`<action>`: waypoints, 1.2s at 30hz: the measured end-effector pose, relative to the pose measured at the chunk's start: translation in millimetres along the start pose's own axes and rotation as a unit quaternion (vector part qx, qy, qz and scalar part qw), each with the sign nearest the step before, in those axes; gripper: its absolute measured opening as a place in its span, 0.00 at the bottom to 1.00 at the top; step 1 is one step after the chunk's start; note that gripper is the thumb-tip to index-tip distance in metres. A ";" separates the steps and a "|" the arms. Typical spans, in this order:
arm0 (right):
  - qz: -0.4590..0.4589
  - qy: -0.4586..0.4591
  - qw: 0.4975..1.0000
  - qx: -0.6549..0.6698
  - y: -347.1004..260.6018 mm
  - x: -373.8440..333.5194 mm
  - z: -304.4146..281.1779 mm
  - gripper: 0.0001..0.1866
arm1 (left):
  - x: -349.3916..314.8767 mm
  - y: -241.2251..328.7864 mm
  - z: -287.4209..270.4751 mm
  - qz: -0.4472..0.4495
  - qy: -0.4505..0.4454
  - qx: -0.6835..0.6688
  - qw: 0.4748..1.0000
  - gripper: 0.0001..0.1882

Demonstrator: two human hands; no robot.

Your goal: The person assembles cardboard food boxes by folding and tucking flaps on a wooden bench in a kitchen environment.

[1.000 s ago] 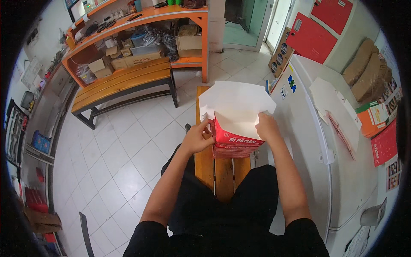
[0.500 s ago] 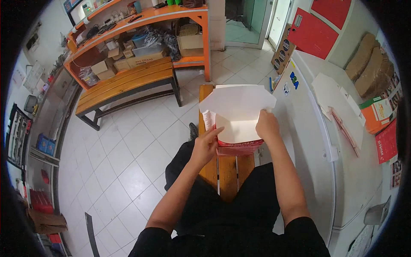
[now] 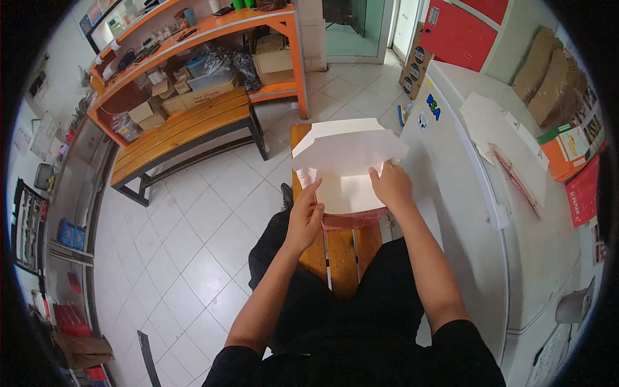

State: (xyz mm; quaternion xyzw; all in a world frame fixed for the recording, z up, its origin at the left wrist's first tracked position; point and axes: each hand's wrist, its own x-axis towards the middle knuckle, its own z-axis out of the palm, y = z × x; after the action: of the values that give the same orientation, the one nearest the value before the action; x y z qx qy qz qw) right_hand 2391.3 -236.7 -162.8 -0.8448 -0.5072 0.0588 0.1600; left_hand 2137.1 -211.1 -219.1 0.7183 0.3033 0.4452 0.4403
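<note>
A paper food box (image 3: 353,222), red outside and white inside, stands open on the wooden bench between my legs. Its white lid flap (image 3: 348,149) stands up at the far side, bent along a crease. My right hand (image 3: 392,186) grips the box's right wall near the lid, thumb toward the inside. Against the left wall rests my left hand (image 3: 303,216), its index finger stretched out and thumb apart. Part of a crimped white side flap (image 3: 305,177) shows just beyond that hand. Nothing is visible inside the box.
The wooden bench (image 3: 343,261) runs away in front of me. A white freezer (image 3: 461,148) stands close on my right, with flat white cartons (image 3: 503,138) on top. Another slatted bench (image 3: 187,129) is at the far left, before an orange shelf (image 3: 277,90) holding cardboard boxes.
The lid flap has bent toward me, and its upper panel now shows behind the crease. My left fingers have moved off the box's front left rim to its side. The view has shifted slightly.
</note>
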 end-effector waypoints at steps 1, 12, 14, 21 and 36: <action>0.008 -0.007 1.000 0.005 -2.9 -1.8 -4.0 0.26 | 1.9 -0.6 -2.2 -0.007 -0.004 0.001 1.000 0.30; -0.196 0.163 0.967 -0.020 -41.2 -32.4 -36.0 0.25 | 16.1 18.4 -4.1 -0.065 -0.006 0.091 0.994 0.32; -0.295 0.240 0.924 -0.042 -46.9 -20.4 -24.1 0.26 | 18.4 13.7 -6.3 -0.059 0.004 0.091 0.994 0.31; -0.194 -0.027 0.980 -0.033 -16.1 3.3 -35.3 0.26 | 25.8 20.3 5.7 -0.078 -0.017 0.066 0.995 0.31; 0.050 -0.031 0.991 -0.124 221.1 -60.8 -325.8 0.22 | 23.6 45.7 10.3 0.051 0.094 0.133 0.985 0.23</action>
State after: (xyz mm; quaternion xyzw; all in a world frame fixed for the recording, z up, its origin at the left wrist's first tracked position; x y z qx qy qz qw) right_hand 2632.7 -454.6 67.4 -0.8803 -0.4721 0.0293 0.0354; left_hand 2158.3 -214.9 -171.2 0.7397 0.3630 0.4884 0.2873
